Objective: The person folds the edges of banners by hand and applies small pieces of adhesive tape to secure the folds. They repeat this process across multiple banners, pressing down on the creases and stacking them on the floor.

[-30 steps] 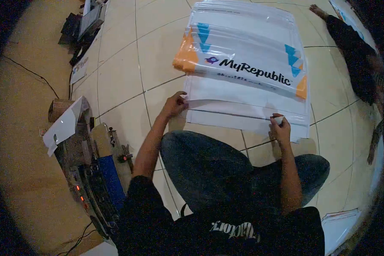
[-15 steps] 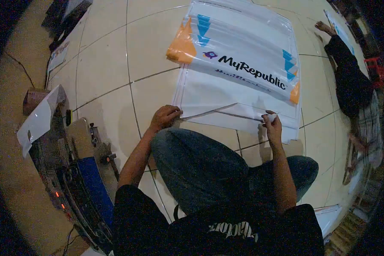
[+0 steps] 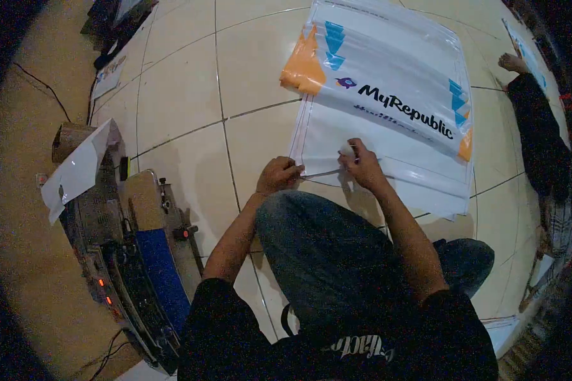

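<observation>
A white plastic banner point(image 3: 388, 166) lies on the tiled floor before my knees, its printed part showing "MyRepublic" with orange and blue shapes. At the banner's near left corner, my left hand point(image 3: 279, 176) is closed on the edge, fingertips pressed together there. My right hand point(image 3: 362, 164) is over the near part of the banner, right of my left hand, its fingers closed round a small whitish object point(image 3: 347, 150) that is too small to name. A fold line runs along the banner's near side.
A machine with orange lights point(image 3: 105, 292) and a blue panel point(image 3: 162, 273) stands at the left, a white sheet point(image 3: 82, 170) on it. Cables lie near it. At the right, another person's arm point(image 3: 531, 127) reaches over another printed sheet point(image 3: 526, 54).
My right hand has moved left along the banner, toward my left hand, with the small whitish object. The raised near edge now lies flatter. The whole view has shifted slightly.
</observation>
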`<state>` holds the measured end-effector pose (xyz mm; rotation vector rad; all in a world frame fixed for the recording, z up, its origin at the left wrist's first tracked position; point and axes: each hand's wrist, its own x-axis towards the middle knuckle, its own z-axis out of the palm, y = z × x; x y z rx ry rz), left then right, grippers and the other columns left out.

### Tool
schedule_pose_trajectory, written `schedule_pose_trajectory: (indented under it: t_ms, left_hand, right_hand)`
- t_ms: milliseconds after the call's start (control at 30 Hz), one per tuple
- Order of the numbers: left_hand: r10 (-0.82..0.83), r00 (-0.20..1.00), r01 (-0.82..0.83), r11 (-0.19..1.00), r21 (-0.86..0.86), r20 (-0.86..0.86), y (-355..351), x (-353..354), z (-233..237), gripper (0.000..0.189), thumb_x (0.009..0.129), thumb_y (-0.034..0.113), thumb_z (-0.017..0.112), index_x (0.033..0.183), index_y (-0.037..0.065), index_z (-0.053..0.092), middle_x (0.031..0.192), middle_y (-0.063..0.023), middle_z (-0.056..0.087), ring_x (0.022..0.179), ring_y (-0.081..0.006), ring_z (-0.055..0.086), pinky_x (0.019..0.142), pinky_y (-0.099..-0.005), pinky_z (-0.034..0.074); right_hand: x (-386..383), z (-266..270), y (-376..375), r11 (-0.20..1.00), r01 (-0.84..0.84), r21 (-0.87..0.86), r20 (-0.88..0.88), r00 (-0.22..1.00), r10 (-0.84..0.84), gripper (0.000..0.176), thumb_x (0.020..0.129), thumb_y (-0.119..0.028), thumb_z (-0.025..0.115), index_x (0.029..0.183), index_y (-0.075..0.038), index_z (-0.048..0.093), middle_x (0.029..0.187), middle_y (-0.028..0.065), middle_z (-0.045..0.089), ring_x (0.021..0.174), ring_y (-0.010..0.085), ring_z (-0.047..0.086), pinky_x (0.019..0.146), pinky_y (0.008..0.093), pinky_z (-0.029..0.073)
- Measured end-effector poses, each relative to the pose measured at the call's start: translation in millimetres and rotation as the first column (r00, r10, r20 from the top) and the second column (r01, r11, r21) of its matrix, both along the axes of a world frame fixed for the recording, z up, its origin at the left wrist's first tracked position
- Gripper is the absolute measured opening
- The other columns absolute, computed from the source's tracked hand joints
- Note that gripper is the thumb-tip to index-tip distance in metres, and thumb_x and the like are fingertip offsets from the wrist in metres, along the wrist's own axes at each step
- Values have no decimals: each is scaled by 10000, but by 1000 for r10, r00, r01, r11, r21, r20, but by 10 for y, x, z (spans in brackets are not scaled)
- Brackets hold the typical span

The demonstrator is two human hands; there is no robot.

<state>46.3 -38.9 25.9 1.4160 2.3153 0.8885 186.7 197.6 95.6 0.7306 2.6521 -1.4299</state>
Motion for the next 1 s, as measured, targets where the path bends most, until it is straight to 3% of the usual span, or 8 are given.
schedule_pose_trajectory:
  t_ms: [33,67,133,433,533,633,867,1000]
  left_hand:
    - [126,950,-49,964,-260,287,0,-7,4,322,663,120,715,978,132,652,809,-91,596,753,-269,594,622,-371,485]
    - [127,950,-50,963,-264,285,-11,3,5,322,663,120,715,978,132,652,809,-91,596,753,-269,594,622,-371,485]
    - [-53,957,118,969,217,-285,-42,53,18,301,686,131,704,982,133,650,813,-86,597,758,-266,598,613,-364,490]
    - [-93,973,106,993,52,-213,-64,36,-49,397,675,147,708,1066,168,643,766,-87,593,694,-278,585,565,-383,478]
    - [-59,983,79,991,106,-174,-65,54,-51,407,662,159,715,1062,160,641,718,-66,576,656,-268,565,540,-392,458]
    - [-28,979,75,970,230,-203,-30,89,51,326,664,75,679,982,134,641,644,-51,516,619,-242,554,538,-372,460]
    - [-82,976,115,981,157,-200,-38,73,26,359,642,58,686,994,103,632,643,-52,540,601,-246,557,531,-371,456]
    - [-84,976,130,965,229,-200,-12,86,91,388,645,69,693,1025,104,621,647,-50,541,606,-239,558,525,-366,453]
  right_hand:
    - [-83,-62,-48,995,-57,76,-53,997,61,442,850,-271,622,1174,-19,459,946,269,630,867,399,636,747,453,497]
    - [-128,-109,-63,996,-57,72,-55,997,61,442,850,-271,622,1174,-19,459,946,269,630,867,399,636,747,453,497]
    - [-218,-173,-122,981,-165,104,-9,986,166,429,858,-274,611,1177,-21,472,921,259,637,866,413,628,736,465,496]
    - [-402,-116,-191,903,-287,320,176,954,241,305,850,-290,567,1010,-36,517,898,225,637,878,401,615,760,496,489]
    - [-409,-179,-188,900,-290,325,113,957,268,282,839,-283,569,961,-34,517,902,212,635,878,397,613,757,490,489]
    - [-419,-204,-219,900,-267,343,94,964,250,274,842,-286,558,954,-40,517,877,205,632,861,397,613,747,481,493]
    - [-439,-238,-242,889,-267,372,89,964,252,260,846,-278,540,973,-51,526,855,192,628,825,390,619,711,476,506]
    - [-474,-260,-231,894,-297,336,123,955,271,300,864,-285,538,1045,-45,535,901,202,630,842,390,611,750,479,488]
